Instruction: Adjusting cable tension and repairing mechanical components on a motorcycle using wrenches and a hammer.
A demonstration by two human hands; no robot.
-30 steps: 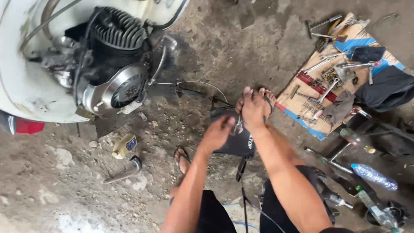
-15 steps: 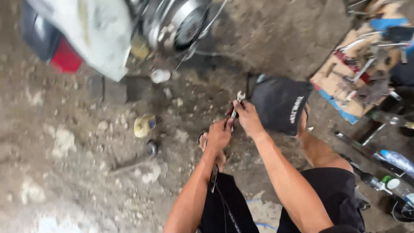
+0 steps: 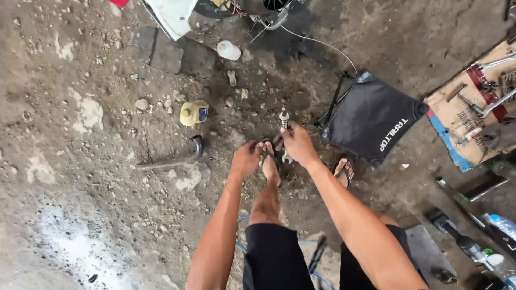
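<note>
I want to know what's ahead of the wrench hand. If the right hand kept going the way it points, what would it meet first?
The right hand points up the picture. Past the wrench it holds lies bare dirt ground, then probably the vehicle's engine; depth is unclear.

Rough dirt floor (image 3: 80,161) with pale patches and pebbles — daylight falls evenly — a cardboard sheet (image 3: 457,107) lies right.
</note>
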